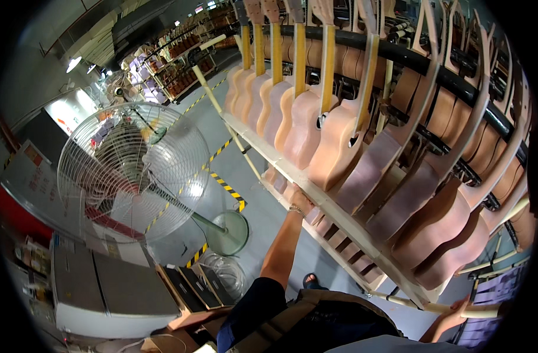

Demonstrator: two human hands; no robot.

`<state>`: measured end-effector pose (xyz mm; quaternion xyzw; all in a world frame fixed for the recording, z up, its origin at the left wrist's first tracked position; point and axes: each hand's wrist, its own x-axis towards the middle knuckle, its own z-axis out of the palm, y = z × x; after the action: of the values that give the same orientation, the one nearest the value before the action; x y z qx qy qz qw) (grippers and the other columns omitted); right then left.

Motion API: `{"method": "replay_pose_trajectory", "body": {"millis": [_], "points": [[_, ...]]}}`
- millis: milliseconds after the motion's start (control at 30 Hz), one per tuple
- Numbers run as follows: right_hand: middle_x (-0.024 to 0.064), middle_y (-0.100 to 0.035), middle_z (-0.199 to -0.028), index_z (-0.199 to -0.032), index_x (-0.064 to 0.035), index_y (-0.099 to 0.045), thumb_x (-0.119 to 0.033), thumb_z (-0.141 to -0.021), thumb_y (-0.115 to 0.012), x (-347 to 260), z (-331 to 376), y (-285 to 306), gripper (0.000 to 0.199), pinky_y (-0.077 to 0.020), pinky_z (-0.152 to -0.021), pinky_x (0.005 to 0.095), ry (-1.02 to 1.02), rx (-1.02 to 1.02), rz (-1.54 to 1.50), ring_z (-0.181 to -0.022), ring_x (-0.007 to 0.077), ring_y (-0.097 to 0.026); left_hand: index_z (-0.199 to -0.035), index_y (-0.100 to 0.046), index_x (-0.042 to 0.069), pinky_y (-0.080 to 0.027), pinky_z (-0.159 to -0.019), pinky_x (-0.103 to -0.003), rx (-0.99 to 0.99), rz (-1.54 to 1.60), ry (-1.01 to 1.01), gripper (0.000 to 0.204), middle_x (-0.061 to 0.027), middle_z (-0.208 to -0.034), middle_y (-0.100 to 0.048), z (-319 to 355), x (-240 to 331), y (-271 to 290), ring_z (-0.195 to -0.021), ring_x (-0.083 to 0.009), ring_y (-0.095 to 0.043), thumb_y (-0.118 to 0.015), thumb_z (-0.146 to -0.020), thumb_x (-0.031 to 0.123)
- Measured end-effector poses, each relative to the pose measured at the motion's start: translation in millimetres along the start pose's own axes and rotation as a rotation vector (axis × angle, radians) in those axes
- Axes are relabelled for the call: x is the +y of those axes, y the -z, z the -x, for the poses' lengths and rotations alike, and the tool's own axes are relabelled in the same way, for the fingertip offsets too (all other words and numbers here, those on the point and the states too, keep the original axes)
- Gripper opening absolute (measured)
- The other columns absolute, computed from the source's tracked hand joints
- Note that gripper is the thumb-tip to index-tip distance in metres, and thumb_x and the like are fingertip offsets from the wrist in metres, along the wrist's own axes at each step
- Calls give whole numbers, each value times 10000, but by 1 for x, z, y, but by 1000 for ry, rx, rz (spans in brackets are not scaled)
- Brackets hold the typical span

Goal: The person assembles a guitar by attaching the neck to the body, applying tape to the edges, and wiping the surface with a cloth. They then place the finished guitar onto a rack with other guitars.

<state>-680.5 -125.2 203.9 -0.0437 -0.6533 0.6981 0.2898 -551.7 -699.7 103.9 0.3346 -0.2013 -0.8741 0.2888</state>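
A wheeled-type rack holds several unfinished wooden guitars (335,141) standing side by side, some with yellow covering on their necks. My left hand (301,202) reaches to the pale rail (345,220) along the rack's near side, below the guitar bodies; its fingers are largely hidden there. A bracelet circles that wrist. At the lower right, my right hand (455,313) closes round the cream tube (480,310) at the rack's end. Nearest to that end stand bare pinkish-brown guitar bodies (431,226). A lower shelf with slots (345,247) shows beneath the rail.
A large caged standing fan (133,173) rises at the left, its round base (226,233) on the grey floor. Yellow-black tape (228,189) marks the floor. Grey cabinets (113,288) and dark panels (192,288) stand lower left. Loaded shelves (175,70) are farther back.
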Motion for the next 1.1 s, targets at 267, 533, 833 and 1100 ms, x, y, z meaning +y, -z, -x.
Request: {"method": "replay_pose_trajectory", "body": {"millis": [267,533,833,1100], "points": [[-38,-307,-530,-687,-87,-427,-114,-857,-529,10,-29,-7,200,-239,-472,216,-14,-181,-105,-474,51,-278,-1256,-422,102,-301,-1000,-466,36,49,-121,734,-82,-1261,-470,-4,-27,4,-1160,-291,-423,-194,-847,668],[-3,-401,-676,-739,-81,-417,-36,-809,-582,-10,-65,-13,185,-330,-491,215,-139,-446,-291,-539,62,-363,-1177,-503,168,-417,-863,-490,231,140,-236,593,-78,-1109,-547,24,-39,-25,-1005,-262,-508,-328,-823,610],[136,-546,-925,-1038,-40,-530,-250,-732,-701,-18,-121,-43,409,-408,-695,393,419,-1249,-189,-789,298,-522,-1316,-271,-46,-269,-1024,-356,507,-278,-1257,549,-157,-1376,-294,168,-126,-182,-1233,-233,-335,-461,-897,255],[205,-439,-1192,-1297,-13,-338,-434,-685,-694,-25,-179,-307,824,-308,-910,436,705,-745,-317,-1061,352,-417,-1004,-522,-40,-419,-687,-350,-380,-553,-981,825,-136,-867,-584,220,-131,-335,-729,-256,-570,-272,-800,719]]}}
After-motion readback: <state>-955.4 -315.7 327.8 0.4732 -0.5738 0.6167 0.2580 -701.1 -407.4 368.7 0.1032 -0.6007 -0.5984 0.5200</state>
